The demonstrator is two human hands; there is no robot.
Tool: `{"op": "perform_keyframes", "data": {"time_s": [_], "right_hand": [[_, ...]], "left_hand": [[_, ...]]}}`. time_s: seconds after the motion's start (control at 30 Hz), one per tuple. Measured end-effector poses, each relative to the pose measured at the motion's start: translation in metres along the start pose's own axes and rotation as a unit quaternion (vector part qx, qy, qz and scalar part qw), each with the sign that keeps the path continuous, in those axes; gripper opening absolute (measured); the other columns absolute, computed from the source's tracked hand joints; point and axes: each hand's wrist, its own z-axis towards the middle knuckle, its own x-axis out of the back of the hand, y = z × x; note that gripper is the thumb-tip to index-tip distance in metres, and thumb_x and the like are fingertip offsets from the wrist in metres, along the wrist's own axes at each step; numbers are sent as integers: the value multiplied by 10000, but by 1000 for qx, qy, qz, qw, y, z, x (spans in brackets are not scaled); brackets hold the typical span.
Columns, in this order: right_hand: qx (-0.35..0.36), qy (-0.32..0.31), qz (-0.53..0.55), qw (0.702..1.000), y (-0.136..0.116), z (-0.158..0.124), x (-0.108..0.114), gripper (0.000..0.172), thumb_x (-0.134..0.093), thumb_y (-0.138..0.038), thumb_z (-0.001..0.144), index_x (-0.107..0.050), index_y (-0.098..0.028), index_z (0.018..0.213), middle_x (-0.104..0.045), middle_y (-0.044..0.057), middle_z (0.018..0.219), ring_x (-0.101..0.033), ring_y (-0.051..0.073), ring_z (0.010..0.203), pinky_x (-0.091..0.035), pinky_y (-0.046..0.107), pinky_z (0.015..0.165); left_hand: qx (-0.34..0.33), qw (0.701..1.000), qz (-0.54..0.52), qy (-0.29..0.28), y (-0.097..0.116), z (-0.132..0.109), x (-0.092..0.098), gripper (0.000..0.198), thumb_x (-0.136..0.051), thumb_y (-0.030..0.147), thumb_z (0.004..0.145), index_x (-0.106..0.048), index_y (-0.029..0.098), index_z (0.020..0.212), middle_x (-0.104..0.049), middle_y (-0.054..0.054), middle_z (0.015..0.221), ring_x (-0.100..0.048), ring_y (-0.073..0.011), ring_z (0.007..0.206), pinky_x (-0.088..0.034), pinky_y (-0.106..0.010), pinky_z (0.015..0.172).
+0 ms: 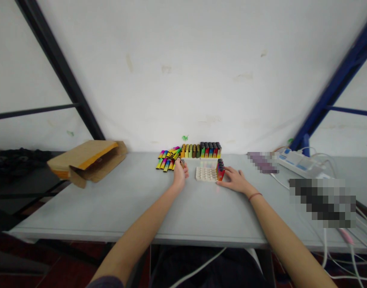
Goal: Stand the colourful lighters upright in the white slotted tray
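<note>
My left hand (pixel 179 175) is closed, its fingers curled round a lighter that is mostly hidden. It is right beside a loose pile of colourful lighters (pixel 163 164), yellow, green, pink and blue. To its right lies a white tray (pixel 205 175) with rows of round holes. Upright lighters with black tops (pixel 220 171) fill the tray's right end, and the holes on its left are bare. My right hand (pixel 235 181) rests on the table against that right end, fingers spread, thumb near the tray's front corner.
Against the wall stand a block of yellow and green lighters (pixel 189 151) and a block of black-topped ones (pixel 211 150). An open cardboard box (pixel 87 158) lies left. A phone (pixel 263 163), a power strip (pixel 303 164), cables and a blurred-out item (pixel 323 202) are right.
</note>
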Motion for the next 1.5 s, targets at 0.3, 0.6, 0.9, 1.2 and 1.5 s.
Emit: {"op": "perform_keyframes", "data": {"time_s": [0.3,0.6,0.9,1.2,1.5], "right_hand": [[3,6,3,1000,-1,0,0,670,-625,-639,890,-566,-263,1441,-465,153,1576,-401,401,1457,-218,747,1160],[-3,6,19,1000,1,2,-2,722,-637,-638,888,-524,-248,1486,-451,173,1589,-379,399,1473,-182,749,1171],[-3,8,14,1000,0,2,-2,692,-630,-646,886,-548,-277,1466,-466,149,1582,-391,396,1465,-200,728,1175],[4,2,17,1000,-1,1,0,678,-614,-641,898,-551,-269,1461,-448,155,1592,-371,400,1473,-194,752,1159],[0,3,16,1000,1,2,-2,686,-628,-642,886,-556,-266,1455,-453,157,1587,-393,392,1461,-194,746,1169]], "left_hand": [[-297,910,248,-150,-11,20,-36,160,-613,308,904,-611,197,1019,-692,-61,980,-652,-196,991,-501,-305,924],[-297,862,337,-236,-33,34,-60,236,-579,254,918,-697,176,1107,-733,-108,1175,-692,-238,1027,-526,-399,1005],[-301,852,363,-227,-30,36,-60,237,-580,256,922,-708,190,1110,-742,-102,1187,-710,-241,1032,-542,-374,978],[-330,769,496,-232,-21,25,-55,308,-584,280,940,-700,191,1211,-745,-112,1164,-679,-256,1077,-498,-366,1006],[-226,598,762,98,11,7,18,414,-388,221,982,-714,114,1213,-609,-233,1351,-500,-371,1281,-396,-488,1019]]}}
